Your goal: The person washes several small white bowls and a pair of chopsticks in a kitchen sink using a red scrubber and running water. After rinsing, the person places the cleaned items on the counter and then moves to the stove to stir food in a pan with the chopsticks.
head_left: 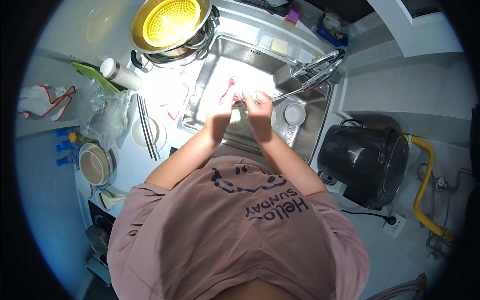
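Here, in the head view, we take the steel sink (320,127) as landmark: both hands meet over its basin, the left hand (220,102) and the right hand (257,107) each closed on a white cloth with red stripes (231,85) that lies just beyond the fingers, toward the sink's far wall; its long axis we cannot tell in the glare, and neither hand is clearly nearer. The faucet (320,67) arches in from the sink's right rim, close to the right hand, a small white bowl (294,113) stands in the basin's right part, and left of the sink lie chopsticks (146,127) across a bowl, so open room remains mainly toward the basin's left wall.
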Demonstrator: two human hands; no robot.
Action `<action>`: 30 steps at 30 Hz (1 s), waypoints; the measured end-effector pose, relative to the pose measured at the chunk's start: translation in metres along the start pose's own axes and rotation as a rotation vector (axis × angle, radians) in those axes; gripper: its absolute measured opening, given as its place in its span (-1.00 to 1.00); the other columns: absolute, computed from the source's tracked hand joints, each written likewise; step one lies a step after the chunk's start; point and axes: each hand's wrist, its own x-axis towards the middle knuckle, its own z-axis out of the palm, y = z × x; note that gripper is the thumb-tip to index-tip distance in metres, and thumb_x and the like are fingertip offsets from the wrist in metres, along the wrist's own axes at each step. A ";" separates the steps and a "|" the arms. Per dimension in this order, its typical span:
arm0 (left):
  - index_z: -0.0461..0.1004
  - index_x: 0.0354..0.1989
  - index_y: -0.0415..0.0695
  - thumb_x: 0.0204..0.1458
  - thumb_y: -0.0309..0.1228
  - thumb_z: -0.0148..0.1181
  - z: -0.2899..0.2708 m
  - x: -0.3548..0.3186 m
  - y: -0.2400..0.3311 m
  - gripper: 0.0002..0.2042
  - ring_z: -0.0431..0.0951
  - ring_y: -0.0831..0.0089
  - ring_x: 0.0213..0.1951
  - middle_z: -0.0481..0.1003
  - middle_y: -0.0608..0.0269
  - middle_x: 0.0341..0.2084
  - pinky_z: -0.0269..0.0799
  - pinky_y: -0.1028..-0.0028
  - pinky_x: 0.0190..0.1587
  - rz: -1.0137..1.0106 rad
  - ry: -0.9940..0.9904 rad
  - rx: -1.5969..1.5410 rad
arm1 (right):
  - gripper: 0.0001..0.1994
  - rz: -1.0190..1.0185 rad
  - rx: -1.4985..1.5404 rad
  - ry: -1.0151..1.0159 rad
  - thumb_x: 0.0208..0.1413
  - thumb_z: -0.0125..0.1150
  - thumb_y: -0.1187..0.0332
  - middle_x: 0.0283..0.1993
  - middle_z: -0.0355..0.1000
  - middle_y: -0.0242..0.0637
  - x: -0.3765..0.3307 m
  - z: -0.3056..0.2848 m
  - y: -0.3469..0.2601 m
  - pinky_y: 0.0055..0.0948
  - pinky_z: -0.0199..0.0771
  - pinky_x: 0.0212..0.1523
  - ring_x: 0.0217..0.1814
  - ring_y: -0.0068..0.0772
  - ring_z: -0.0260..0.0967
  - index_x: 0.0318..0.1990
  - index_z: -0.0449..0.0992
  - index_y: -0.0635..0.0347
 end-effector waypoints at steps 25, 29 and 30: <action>0.54 -0.14 -0.28 0.26 -0.31 0.05 0.027 -0.036 -0.129 -0.73 0.58 0.51 -0.42 0.59 0.27 -0.37 0.56 0.51 -0.35 -0.779 -0.126 -0.370 | -0.54 0.657 -0.322 0.056 -0.09 0.48 -0.01 0.22 0.29 -0.03 0.042 -0.096 0.065 -0.20 0.35 0.19 0.24 -0.12 0.27 -0.16 0.58 0.12; 0.50 -0.08 -0.23 0.28 -0.25 -0.01 0.014 -0.026 -0.108 -0.70 0.59 0.45 -0.42 0.58 0.16 -0.33 0.60 0.49 -0.44 -1.190 0.029 -0.733 | -0.57 -0.031 -1.041 -0.125 -0.36 0.63 0.06 0.34 0.06 0.11 0.036 -0.081 0.045 -0.23 0.35 0.16 0.24 0.06 0.25 -0.55 0.57 0.23; 0.50 -0.09 -0.23 0.29 -0.25 -0.02 0.011 -0.025 -0.104 -0.70 0.59 0.45 -0.42 0.57 0.14 -0.33 0.60 0.49 -0.44 -1.200 0.048 -0.766 | -0.57 -0.158 -1.029 -0.156 -0.40 0.64 0.10 0.36 0.00 0.15 0.034 -0.080 0.045 -0.22 0.36 0.16 0.24 0.13 0.24 -0.60 0.56 0.27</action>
